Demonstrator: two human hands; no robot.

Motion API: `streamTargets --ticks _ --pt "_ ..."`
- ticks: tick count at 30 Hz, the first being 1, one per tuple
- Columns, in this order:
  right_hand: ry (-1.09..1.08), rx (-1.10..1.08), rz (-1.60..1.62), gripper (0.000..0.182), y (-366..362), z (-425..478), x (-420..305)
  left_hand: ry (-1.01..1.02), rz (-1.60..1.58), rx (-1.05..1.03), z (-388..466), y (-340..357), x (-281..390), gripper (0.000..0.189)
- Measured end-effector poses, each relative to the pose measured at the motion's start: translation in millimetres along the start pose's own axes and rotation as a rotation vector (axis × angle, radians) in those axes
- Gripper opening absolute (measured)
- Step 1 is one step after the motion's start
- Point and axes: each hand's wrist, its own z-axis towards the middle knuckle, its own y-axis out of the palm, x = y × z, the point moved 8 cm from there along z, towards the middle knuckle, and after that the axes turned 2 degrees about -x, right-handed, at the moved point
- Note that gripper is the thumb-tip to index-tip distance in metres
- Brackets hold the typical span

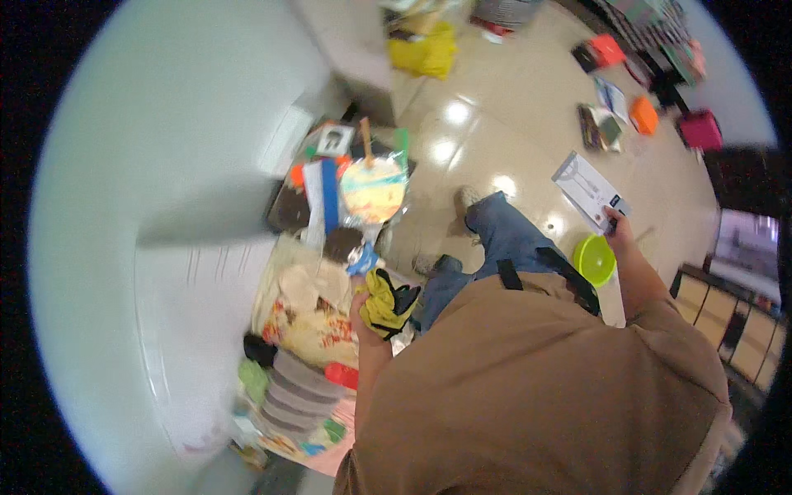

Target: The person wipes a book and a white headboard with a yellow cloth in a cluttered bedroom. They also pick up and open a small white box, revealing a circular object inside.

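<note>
Yellow cloth with black edging (388, 304) is bunched in my left hand (364, 302), over the edge of a surface piled with textiles. Out to the right, my right hand (616, 228) grips a flat white and grey box or packet (588, 189) with a picture printed on it. Just below that hand stands a lime-green plastic bowl or bucket (595, 260). Near my left hand lie a blue and white item (364, 258) and a round dark brown item (343, 244).
A round patterned fan (372, 189) lies among items by the wall. Folded grey striped cloth (300, 393) is at lower left. A yellow bag (427, 52), an orange item (644, 116) and a magenta item (700, 129) stand farther off. A low cabinet (724, 315) is at right.
</note>
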Motion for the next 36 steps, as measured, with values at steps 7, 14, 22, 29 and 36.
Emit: streamTargets --ticks 7,14,22,29,36 --pt "-0.162 0.24 0.321 0.037 -136 31 -24 -0.143 0.066 -0.235 49 140 -45 0.04" --pt "-0.18 0.41 0.506 0.036 -194 119 -35 -0.137 0.397 -0.205 92 327 -85 0.032" --pt "-0.156 0.392 0.809 0.038 -194 228 -179 -0.352 0.561 -0.33 165 589 -159 0.034" --pt "-0.184 0.588 0.876 0.038 -259 241 -274 -0.433 0.741 -0.242 216 744 -233 0.036" --pt "-0.248 0.53 1.001 0.035 -290 320 -324 -0.654 0.719 -0.336 257 851 -348 0.032"
